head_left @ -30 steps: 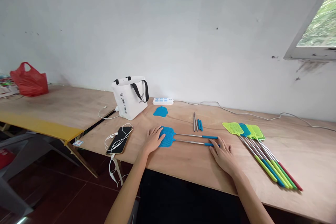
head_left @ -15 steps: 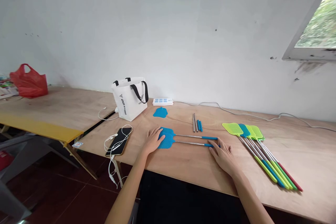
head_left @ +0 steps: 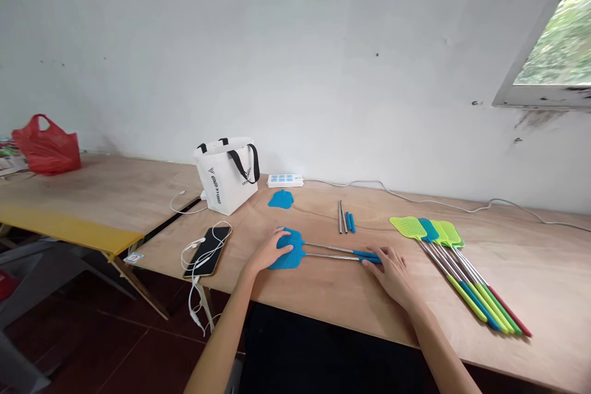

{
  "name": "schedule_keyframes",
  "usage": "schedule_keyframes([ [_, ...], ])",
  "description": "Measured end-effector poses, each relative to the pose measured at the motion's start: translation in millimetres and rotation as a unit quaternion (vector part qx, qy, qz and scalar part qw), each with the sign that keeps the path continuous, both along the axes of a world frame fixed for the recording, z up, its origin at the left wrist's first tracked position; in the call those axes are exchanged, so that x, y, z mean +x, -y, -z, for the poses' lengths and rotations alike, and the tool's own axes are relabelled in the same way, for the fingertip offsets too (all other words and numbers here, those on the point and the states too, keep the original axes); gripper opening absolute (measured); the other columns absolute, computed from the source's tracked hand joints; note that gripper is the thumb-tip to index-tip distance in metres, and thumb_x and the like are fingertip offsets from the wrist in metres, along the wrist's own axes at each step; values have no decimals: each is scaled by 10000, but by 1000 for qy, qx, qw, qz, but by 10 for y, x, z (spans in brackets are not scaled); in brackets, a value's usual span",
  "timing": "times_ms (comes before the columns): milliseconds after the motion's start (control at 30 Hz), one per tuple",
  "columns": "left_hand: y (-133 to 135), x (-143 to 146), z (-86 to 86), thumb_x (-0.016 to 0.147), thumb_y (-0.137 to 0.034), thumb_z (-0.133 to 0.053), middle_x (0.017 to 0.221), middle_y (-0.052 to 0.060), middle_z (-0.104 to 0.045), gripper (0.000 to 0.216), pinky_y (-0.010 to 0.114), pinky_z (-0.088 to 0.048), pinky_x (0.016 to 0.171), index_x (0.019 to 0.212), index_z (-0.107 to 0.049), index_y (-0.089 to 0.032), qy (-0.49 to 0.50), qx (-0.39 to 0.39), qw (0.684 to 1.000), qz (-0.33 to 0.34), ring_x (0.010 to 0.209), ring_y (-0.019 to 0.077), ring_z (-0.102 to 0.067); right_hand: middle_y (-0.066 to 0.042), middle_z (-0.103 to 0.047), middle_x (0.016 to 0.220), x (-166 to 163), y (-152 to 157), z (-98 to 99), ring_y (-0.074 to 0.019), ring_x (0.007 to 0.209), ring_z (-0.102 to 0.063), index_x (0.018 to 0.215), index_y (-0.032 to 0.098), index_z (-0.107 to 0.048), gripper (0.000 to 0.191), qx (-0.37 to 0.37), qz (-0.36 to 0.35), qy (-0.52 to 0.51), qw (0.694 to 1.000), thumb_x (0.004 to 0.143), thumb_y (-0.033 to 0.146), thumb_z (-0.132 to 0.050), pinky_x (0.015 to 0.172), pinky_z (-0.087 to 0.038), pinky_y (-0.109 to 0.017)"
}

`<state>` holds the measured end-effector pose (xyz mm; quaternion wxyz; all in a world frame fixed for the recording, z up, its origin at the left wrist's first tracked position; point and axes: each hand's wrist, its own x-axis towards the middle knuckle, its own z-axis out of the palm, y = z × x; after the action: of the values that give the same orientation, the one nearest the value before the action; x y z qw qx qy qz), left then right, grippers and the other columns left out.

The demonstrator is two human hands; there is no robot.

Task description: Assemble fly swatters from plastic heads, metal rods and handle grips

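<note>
Two blue fly swatters (head_left: 286,253) lie side by side on the table, heads overlapping at the left and metal shafts running right. My left hand (head_left: 266,253) grips the overlapping heads, its thumb and a finger reaching across the mesh. At the other end my right hand (head_left: 391,271) closes over the tips of the blue handles (head_left: 364,257), which converge at the fingers; some fingertips are hidden. Beyond them lie thin metal tubes (head_left: 342,218), short blue grips (head_left: 350,223) and a loose blue swatter head (head_left: 281,199).
Several assembled fly swatters (head_left: 466,277) lie fanned at the right. A white tote bag (head_left: 228,181), power strip (head_left: 285,180) and phone with earphones (head_left: 207,252) occupy the left and back. A red bag (head_left: 48,148) rests on the adjoining table; a cable (head_left: 410,200) runs along the wall.
The lower swatter's head has slid left and slightly towards me with my left hand. At the right, the two handles now lie closer together under my right hand.
</note>
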<state>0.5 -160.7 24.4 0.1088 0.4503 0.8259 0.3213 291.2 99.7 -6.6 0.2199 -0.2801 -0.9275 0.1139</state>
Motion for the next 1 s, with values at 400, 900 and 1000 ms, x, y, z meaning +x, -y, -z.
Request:
schedule_keyframes([
  [400, -53, 135, -122, 912, -415, -618, 1575, 70, -425, 488, 364, -334, 1200, 1368, -528, -267, 31, 65, 997, 10, 1461, 249, -393, -25, -700, 950, -12, 77, -134, -252, 951, -640, 884, 264, -521, 294, -42, -45, -24, 998, 1002, 480, -361, 993, -371, -476],
  [900, 117, 44, -237, 861, -426, -686, 1595, 130, -401, 741, 468, -315, 1209, 1507, -386, -221, 70, 97, 991, -67, 1482, 305, -355, -88, -722, 966, -29, 256, -438, -301, 979, -626, 892, 259, -578, 490, -80, 92, -244, 962, 913, 726, -428, 880, -448, -417],
  [1000, 45, 275, -452, 892, -537, -655, 1414, 106, -613, 522, 442, -413, 1145, 1307, -609, -224, 165, 177, 970, -7, 1368, 310, -514, -85, -716, 929, -49, 354, -515, -296, 957, -634, 874, 255, -587, 509, -115, 43, -257, 959, 886, 749, -465, 825, -475, -396],
])
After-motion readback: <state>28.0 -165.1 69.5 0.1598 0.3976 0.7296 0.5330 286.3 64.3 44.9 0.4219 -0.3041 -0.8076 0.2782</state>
